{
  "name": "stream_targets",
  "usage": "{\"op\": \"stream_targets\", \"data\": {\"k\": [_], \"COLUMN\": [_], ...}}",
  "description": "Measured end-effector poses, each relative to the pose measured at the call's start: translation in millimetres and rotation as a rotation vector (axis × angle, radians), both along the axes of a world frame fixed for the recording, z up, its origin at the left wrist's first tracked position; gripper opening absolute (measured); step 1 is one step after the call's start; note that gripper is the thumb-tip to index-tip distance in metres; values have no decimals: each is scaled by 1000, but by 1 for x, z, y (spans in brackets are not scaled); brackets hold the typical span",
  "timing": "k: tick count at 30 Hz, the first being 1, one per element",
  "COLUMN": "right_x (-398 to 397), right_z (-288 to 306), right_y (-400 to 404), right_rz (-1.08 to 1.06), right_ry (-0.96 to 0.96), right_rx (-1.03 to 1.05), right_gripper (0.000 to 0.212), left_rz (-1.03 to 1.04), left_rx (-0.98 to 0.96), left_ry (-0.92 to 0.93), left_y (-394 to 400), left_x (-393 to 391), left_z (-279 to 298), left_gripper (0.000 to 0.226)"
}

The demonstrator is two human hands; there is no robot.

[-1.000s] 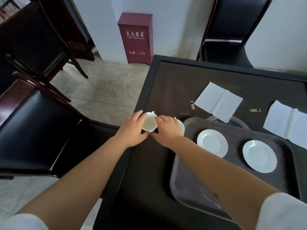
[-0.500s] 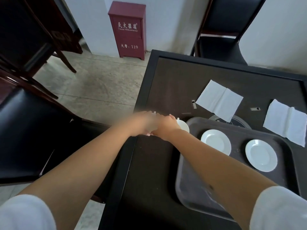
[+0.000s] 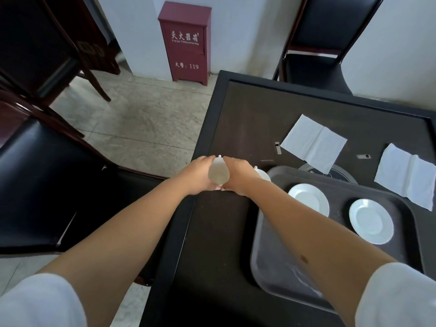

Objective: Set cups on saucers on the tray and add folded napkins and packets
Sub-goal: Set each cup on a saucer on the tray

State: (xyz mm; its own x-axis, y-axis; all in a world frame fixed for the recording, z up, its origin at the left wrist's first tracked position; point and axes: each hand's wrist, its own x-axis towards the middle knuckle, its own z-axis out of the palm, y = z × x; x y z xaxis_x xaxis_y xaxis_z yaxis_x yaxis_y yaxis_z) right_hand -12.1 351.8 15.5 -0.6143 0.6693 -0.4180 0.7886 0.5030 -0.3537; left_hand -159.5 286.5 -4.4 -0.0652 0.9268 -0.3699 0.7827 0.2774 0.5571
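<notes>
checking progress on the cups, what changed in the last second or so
Both hands, left hand and right hand, now hold the cup up between them, tipped on its side; a second ago it sat upright at the table edge. The second cup, both saucers, the tray and the napkins stayed put.

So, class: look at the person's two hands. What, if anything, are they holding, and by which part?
A white cup, gripped between the left hand and the right hand, one on each side of its wall, open mouth towards the camera.
</notes>
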Motion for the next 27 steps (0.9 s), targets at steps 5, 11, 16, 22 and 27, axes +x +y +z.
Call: {"op": "stream_targets", "data": {"k": [5, 11, 16, 22, 27], "right_x": [24, 67, 121, 209, 285], "right_z": [16, 38, 63, 91, 103], "right_y": [-23, -62, -97, -126, -136], "right_rz": [3, -21, -123, -224, -252], "right_ry": [175, 274, 300, 436, 361], "right_rx": [67, 59, 54, 8, 1], "right_gripper": [50, 49, 43, 54, 87], "left_rz": [15, -29, -60, -71, -106], "left_rx": [54, 106, 143, 200, 216], "left_ry": [20, 69, 50, -70, -120], "left_y": [-29, -71, -97, -116, -121], "left_x": [13, 49, 95, 170, 236], "left_z": [24, 49, 70, 88, 96], "left_gripper": [101, 107, 100, 99, 95]}}
